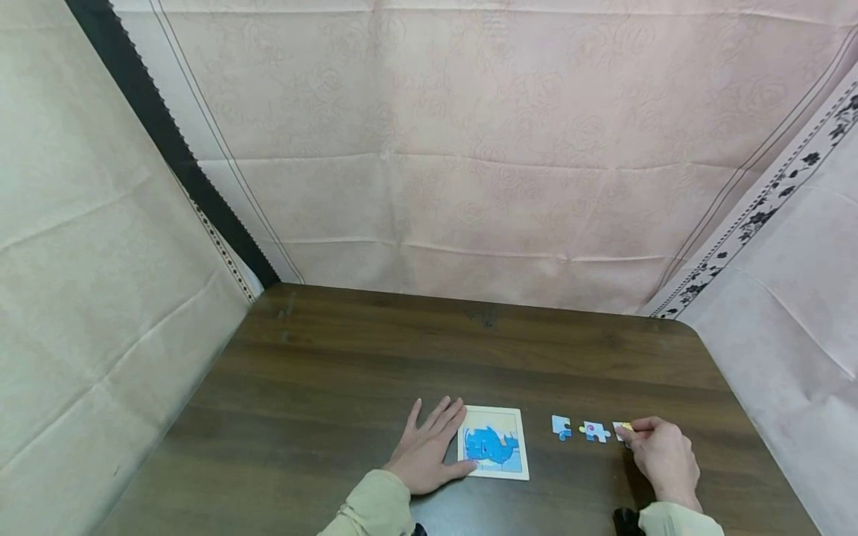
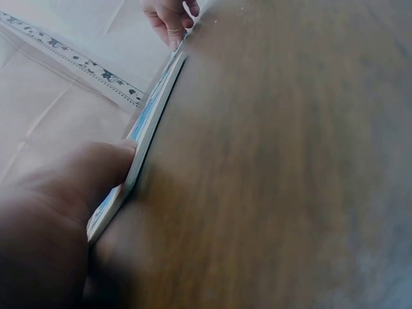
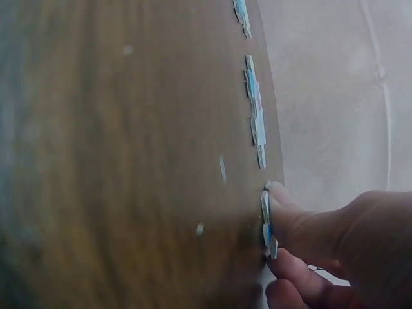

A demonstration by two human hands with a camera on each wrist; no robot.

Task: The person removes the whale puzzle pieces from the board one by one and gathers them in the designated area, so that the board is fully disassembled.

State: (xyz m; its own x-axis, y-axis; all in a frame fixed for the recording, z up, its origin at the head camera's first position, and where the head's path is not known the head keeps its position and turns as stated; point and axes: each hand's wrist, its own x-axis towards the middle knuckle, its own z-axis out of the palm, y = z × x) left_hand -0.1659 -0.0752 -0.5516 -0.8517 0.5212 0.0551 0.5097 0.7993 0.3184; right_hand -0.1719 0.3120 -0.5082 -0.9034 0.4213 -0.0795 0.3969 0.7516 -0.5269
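From my end, the head cam gives the full layout: pic board (image 1: pixel 509 474) w/ a blue whale (image 1: pixel 491 445) on it sits on the brown table (image 1: pixel 335 417), btwn the two hands. L hand (image 1: pixel 429 452) is spread, fingers fanned at the board's left side, thumb on its near-left corner. L wrist cam adds what I can't get from above: the board edge-on, its thickness, and the thumb tip resting on the rim; the other L fingers are out of that shot. It also catches the R hand (image 1: pixel 665 455) beyond the board.

To the board's right I see 3 pcs in a row: left pc (image 1: pixel 560 426), middle pc (image 1: pixel 595 431), right pc (image 3: pixel 266 222). R hand has thumb + fingertips pinching the right pc, covering part of it in the head cam. R wrist cam shows all three edge-on, the left pc cut off at the top of frame, so their prints hardly read there. Can't tell if the pinched pc is off the tabletop. Pale cloth (image 1: pixel 469 149) hangs behind.
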